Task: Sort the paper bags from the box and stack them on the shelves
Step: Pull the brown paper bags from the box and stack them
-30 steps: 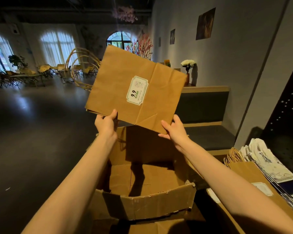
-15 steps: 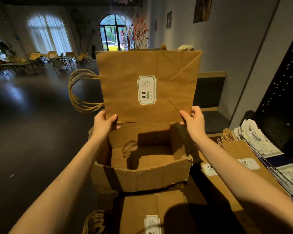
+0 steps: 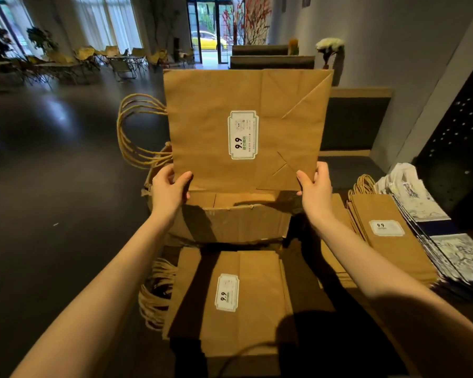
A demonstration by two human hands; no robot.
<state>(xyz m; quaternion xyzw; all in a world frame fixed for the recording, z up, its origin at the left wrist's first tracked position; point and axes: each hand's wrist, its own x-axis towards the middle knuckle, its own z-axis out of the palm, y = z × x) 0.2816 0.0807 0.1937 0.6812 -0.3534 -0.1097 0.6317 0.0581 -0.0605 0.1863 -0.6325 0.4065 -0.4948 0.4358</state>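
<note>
Currently, centre frame: flat brown kraft-paper bag (image 3: 246,126) with white price label, twisted-paper handles leftward. Left hand (image 3: 170,190) and right hand (image 3: 316,190) pinch its lower corners. Likely light, floppy, crease-prone; best held by both edges.

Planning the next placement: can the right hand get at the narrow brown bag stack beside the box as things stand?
Probably not yet: the right hand pinches the held bag, as does the left hand. Otherwise the narrow stack lies uncovered just below-right of it.
</note>
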